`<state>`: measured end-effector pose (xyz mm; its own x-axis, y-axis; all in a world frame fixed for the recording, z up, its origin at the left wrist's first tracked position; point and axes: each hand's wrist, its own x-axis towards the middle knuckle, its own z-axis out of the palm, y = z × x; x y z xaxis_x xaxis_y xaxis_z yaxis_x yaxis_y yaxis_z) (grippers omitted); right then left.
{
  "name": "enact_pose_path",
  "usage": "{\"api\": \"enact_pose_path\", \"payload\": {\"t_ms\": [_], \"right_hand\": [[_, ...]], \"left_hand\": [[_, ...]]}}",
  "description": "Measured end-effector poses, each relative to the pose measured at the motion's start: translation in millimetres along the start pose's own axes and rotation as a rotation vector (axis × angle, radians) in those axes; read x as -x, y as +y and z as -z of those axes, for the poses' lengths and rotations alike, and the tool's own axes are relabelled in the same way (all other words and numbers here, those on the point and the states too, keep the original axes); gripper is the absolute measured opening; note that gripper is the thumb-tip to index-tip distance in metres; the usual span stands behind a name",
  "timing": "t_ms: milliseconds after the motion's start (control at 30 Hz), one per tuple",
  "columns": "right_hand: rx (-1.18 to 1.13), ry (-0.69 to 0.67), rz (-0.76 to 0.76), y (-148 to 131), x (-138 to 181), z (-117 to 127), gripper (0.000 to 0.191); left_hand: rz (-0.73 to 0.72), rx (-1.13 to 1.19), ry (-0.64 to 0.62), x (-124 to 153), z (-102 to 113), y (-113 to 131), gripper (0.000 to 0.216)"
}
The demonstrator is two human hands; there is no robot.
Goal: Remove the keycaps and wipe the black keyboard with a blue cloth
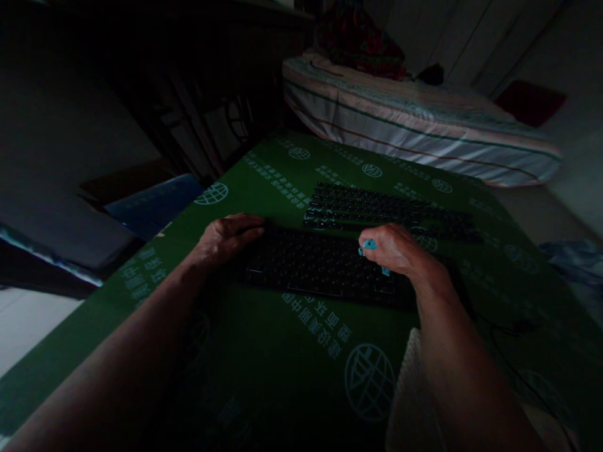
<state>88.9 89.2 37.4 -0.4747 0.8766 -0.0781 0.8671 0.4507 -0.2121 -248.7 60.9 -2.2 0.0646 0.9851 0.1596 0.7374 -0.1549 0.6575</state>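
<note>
A black keyboard [320,260] lies on the green table, its bed showing rows of small dark stubs where most keycaps are off. My left hand [233,235] is closed round the keyboard's far left corner. My right hand [391,248] is over the right part of the keyboard, its fingers closed round a small light-blue tool [370,245]. A lower bit of that tool shows beneath the hand, close to the keys; its working end is too dark to make out. Behind the keyboard, loose black keycaps [362,204] are laid out in several rows.
The green table cover [264,351] bears white globes and lettering. A pale knitted cloth [412,395] lies by my right forearm. A black cable [509,358] runs along the right. Beyond stands a bed [400,125]; a blue box [155,201] is at left.
</note>
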Motion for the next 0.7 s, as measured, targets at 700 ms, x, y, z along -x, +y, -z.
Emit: {"api": "enact_pose_path", "payload": {"t_ms": [700], "right_hand": [[-0.010, 0.014, -0.028, 4.3, -0.1, -0.2, 0.015]], "left_hand": [[0.007, -0.035, -0.003, -1.2, 0.0, -1.7, 0.063]]}}
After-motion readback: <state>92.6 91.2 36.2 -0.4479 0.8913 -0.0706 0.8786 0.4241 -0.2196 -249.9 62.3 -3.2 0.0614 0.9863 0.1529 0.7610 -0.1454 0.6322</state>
